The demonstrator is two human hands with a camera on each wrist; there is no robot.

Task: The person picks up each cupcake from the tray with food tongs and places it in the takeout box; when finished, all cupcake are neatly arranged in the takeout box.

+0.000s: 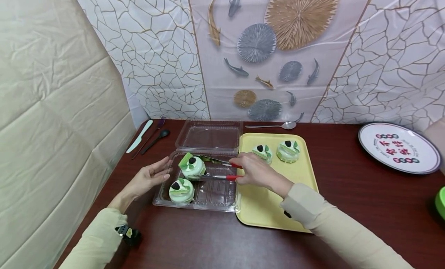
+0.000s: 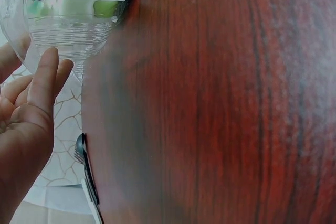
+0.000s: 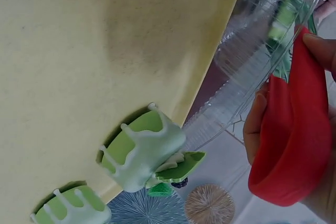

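Observation:
My right hand point(image 1: 255, 169) grips a pair of red-handled tongs point(image 3: 294, 156). Their metal arms reach left into a clear plastic box point(image 1: 217, 203), one on either side of a small green-and-white cake point(image 1: 197, 167) topped with a dark berry and leaves. A second such cake point(image 1: 181, 193) sits in the box's front left corner. At the left wall, my left hand point(image 1: 147, 179) has its fingers extended; in the left wrist view the fingertips point(image 2: 50, 59) are right at the ribbed plastic.
Two similar cakes, one at the back right point(image 1: 288, 152), stand on a yellow tray point(image 1: 271, 207). The box's lid point(image 1: 210, 134) lies folded back. Behind are a metal spoon point(image 1: 288, 125), a pale knife point(image 1: 140, 137) and a black spoon point(image 1: 163, 134). An oval plate point(image 1: 368, 145) lies right.

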